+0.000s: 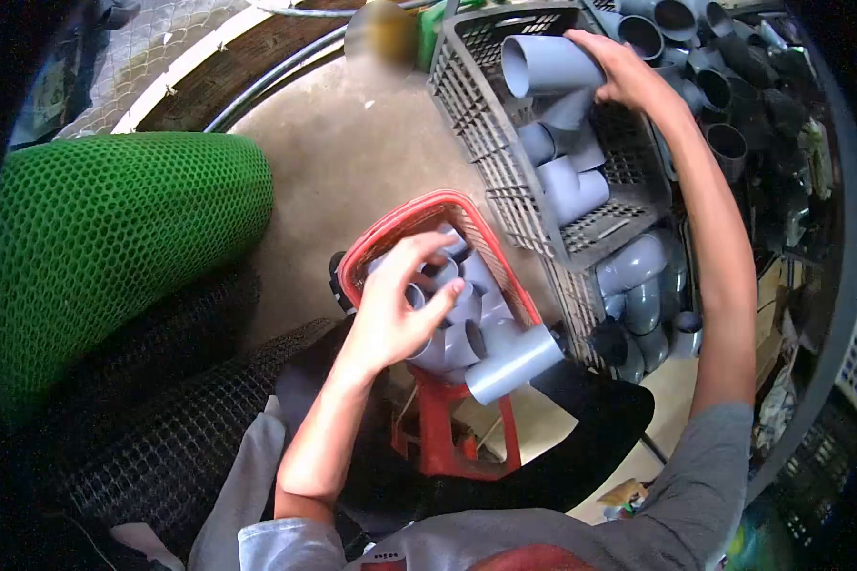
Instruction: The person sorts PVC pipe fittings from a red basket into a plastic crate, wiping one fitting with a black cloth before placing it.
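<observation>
My right hand [628, 76] is wrapped round a grey plastic pipe fitting [552, 67], whose wide round mouth faces left. It is over the black plastic crate [486, 143], where several more grey pipe fittings [571, 190] lie. My left hand [400, 305] is above the red plastic basket [462, 202], with thumb and fingers apart and nothing gripped between them. Grey fittings [462, 343] fill the basket under that hand. Across its near rim rests a grey pipe piece [514, 364], tilted. The hand partly hides the basket's contents.
A red plastic stool [438, 428] stands under the basket. To the left is a big roll of green mesh [133, 257], with black mesh [181, 428] below it. More fittings [643, 276] lie beside the crate, and dark-mouthed pipes [714, 90] are piled at upper right.
</observation>
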The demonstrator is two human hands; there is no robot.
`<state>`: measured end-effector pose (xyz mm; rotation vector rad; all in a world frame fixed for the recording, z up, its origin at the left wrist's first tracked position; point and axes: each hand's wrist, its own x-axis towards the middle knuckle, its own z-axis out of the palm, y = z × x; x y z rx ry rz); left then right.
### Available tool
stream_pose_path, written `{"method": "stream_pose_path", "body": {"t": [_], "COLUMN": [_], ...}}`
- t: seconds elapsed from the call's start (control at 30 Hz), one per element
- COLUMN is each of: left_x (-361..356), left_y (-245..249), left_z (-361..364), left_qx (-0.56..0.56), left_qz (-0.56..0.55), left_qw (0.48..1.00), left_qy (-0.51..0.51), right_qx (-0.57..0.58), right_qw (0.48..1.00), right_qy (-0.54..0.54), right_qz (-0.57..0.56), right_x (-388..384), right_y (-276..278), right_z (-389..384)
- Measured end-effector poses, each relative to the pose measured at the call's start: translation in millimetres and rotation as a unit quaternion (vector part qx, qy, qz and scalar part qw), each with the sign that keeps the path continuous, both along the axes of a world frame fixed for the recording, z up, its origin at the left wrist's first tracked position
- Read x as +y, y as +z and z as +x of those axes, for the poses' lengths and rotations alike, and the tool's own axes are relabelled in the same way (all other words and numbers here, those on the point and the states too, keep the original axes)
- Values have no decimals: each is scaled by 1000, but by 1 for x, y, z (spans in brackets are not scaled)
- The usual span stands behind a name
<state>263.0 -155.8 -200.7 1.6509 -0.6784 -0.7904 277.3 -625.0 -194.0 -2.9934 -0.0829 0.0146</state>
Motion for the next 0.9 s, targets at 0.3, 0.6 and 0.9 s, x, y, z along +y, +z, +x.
{"method": "stream_pose_path", "body": {"t": [0.3, 0.6, 0.9], "left_x": [4, 3, 17], "left_y": [-13, -27, -35], "left_z": [14, 1, -7], "left_qx": [-10, -45, -107], "left_qz": [87, 103, 108], "left_qw": [994, 988, 983], "left_qy": [-58, -102, -100], "right_qx": [309, 137, -152], "right_qw": [944, 950, 879], "right_qy": [-108, -208, -220], "right_qz": [-31, 187, 394], "right_x": [-23, -16, 108], "right_y": [-160, -265, -119], "right_z": [94, 59, -108]}}
